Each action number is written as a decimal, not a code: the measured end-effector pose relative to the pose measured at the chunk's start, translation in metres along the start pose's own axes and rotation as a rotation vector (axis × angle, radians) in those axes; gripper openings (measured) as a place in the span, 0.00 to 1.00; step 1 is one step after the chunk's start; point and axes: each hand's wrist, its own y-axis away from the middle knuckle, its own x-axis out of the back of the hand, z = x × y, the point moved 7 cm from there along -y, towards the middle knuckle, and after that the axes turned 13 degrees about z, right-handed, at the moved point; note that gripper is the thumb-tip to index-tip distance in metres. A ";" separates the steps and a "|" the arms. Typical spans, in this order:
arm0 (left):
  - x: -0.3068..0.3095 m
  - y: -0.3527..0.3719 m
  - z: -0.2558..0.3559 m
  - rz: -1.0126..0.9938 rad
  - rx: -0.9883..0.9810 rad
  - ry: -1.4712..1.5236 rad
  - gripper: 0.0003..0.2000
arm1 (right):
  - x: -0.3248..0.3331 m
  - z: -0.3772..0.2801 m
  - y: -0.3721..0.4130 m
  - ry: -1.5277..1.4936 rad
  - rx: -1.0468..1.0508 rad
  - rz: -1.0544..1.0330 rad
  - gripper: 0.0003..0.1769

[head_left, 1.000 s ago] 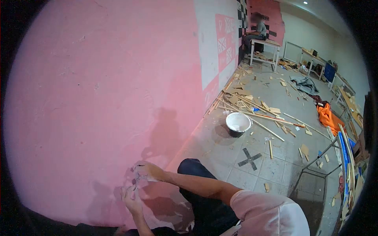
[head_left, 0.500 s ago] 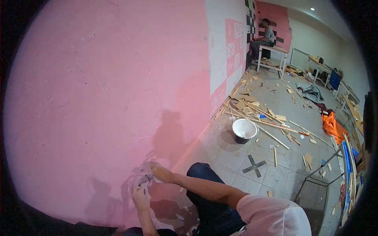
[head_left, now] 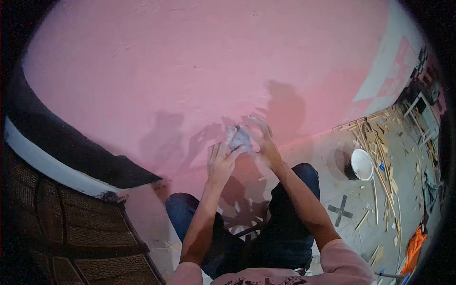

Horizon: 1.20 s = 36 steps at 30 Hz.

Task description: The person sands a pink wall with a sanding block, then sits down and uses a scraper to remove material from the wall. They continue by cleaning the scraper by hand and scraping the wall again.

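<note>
Currently, left hand (head_left: 221, 164): fingers pinching one pale piece (head_left: 241, 141) near pink wall's (head_left: 199, 61) bottom edge.
Right hand (head_left: 267, 151): fingers spread wide beside it; contact blurred.
Floor (head_left: 320, 192): open patch, right knee (head_left: 308, 175) to bucket (head_left: 361, 165); one black X (head_left: 340, 210), one bucket.

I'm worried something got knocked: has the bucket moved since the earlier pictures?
No: the bucket stands in the same place relative to the black floor cross; only the view has turned.
</note>
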 end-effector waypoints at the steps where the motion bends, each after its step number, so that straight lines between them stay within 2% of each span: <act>1: 0.000 -0.002 0.000 0.021 -0.009 0.032 0.20 | -0.004 -0.007 -0.003 0.025 0.041 -0.006 0.38; 6: 0.009 -0.010 0.009 0.108 -0.022 0.162 0.17 | -0.006 -0.016 -0.007 -0.010 0.188 0.047 0.25; 8: 0.017 -0.020 0.005 0.214 0.114 0.140 0.16 | 0.000 -0.015 -0.012 -0.113 0.176 0.137 0.19; 9: 0.022 -0.022 -0.001 0.270 0.185 0.125 0.16 | -0.001 -0.005 -0.010 -0.119 0.090 0.135 0.18; 11: 0.005 -0.001 -0.035 0.310 0.559 0.650 0.09 | -0.001 0.014 -0.009 -0.130 -0.075 0.129 0.15; 12: -0.007 0.014 -0.049 0.324 0.744 0.915 0.09 | -0.002 0.020 -0.007 -0.201 -0.190 0.127 0.14; 14: -0.019 0.031 -0.067 0.483 1.234 1.591 0.09 | 0.003 0.016 -0.008 -0.339 -0.430 0.113 0.13; 15: -0.027 0.037 -0.068 0.563 1.472 1.933 0.12 | 0.000 0.016 -0.007 -0.343 -0.447 0.083 0.12; 18: -0.039 0.043 -0.082 0.494 1.215 2.273 0.16 | -0.008 0.013 -0.001 -0.403 -0.523 0.022 0.11; 20: -0.041 0.043 -0.081 0.566 1.397 2.133 0.18 | -0.012 -0.006 0.000 -0.507 -0.608 0.026 0.12; 21: -0.040 0.041 -0.077 0.593 1.484 2.058 0.19 | -0.010 -0.017 -0.004 -0.465 -0.548 -0.013 0.12; 23: -0.038 0.034 -0.070 0.527 1.445 1.949 0.19 | -0.008 -0.033 -0.014 -0.374 -0.424 -0.084 0.12; 27: -0.033 0.029 -0.064 0.462 1.415 1.781 0.20 | -0.010 -0.034 -0.013 -0.343 -0.415 -0.158 0.11; 36: -0.030 0.029 -0.058 0.414 1.368 1.831 0.20 | -0.015 -0.029 -0.007 -0.415 -0.476 -0.095 0.08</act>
